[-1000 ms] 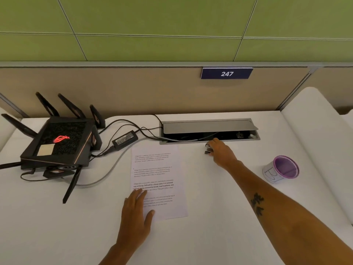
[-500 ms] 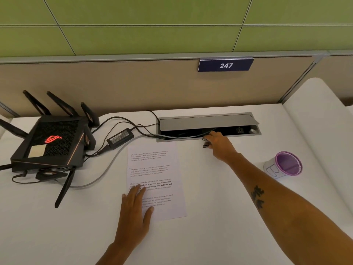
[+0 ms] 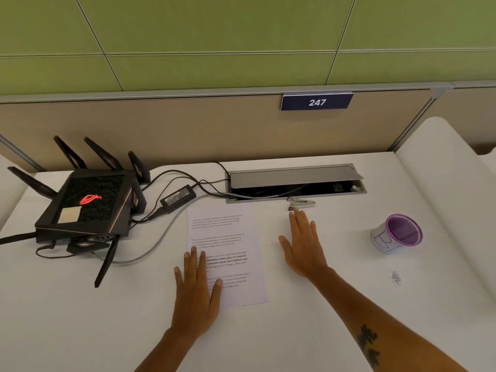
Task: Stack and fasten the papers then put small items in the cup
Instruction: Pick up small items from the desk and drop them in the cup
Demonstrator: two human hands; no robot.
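Printed papers (image 3: 228, 237) lie in a stack on the white desk (image 3: 268, 331). My left hand (image 3: 197, 288) rests flat on their lower left corner, fingers spread. A small silver stapler (image 3: 300, 204) lies just in front of the cable tray. My right hand (image 3: 303, 245) lies flat and empty on the desk just below the stapler, fingertips close to it. A purple-rimmed paper cup (image 3: 397, 233) stands at the right. A few tiny items (image 3: 396, 277) lie below the cup, too small to identify.
A black router (image 3: 86, 205) with antennas sits at the left, with its power brick (image 3: 178, 197) and cables running to an open grey cable tray (image 3: 295, 183). A beige partition with a "247" sign (image 3: 316, 102) closes the back.
My right hand let go of the stapler by the cable tray and drew back toward me, now lying flat. My left hand stayed on the papers.
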